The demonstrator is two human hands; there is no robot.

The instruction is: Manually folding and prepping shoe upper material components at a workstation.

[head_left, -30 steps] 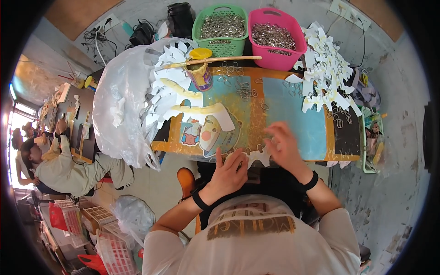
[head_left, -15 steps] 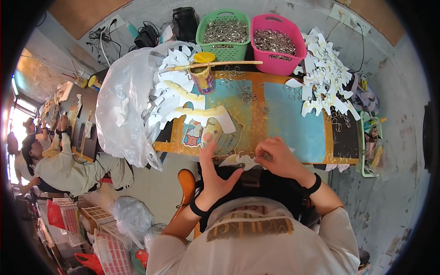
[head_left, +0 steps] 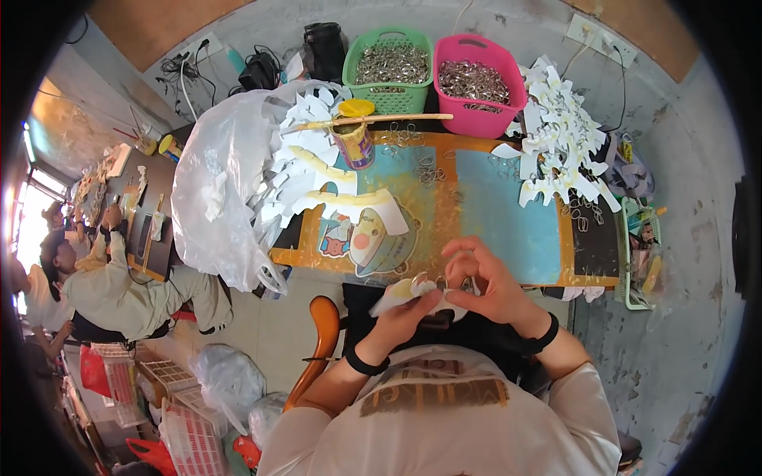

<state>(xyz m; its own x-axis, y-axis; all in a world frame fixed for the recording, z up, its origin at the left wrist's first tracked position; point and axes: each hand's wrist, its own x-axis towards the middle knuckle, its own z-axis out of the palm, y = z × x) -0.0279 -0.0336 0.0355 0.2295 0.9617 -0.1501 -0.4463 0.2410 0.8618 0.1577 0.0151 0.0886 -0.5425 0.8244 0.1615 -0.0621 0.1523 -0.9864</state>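
Note:
At the table's near edge, my left hand (head_left: pixel 403 319) pinches a white cut-out piece (head_left: pixel 390 299) with a yellowish smear of glue along it, thumb on top. My right hand (head_left: pixel 494 292) bends over the same piece from the right, its thumb and fingertips closed at the piece's middle. Whether a metal ring is between those fingertips is too small to make out. Beyond my hands, more white pieces (head_left: pixel 305 178) lie fanned out at the left, the nearest ones streaked with yellow glue. Loose metal rings (head_left: pixel 431 170) are scattered on the table mat.
A glue can (head_left: pixel 355 149) carries a wooden stick (head_left: pixel 397 118) across its top. Behind stand a green basket (head_left: pixel 389 101) and a pink basket (head_left: pixel 480 121) of metal rings. White pieces with rings (head_left: pixel 559 135) heap at right; a plastic bag (head_left: pixel 218 190) bulges at left. Another person (head_left: pixel 135 293) sits far left.
My left hand has come down and right from above the table edge and now grips the white piece, which is lifted and tilted. My right hand stays at the piece, fingers shifted.

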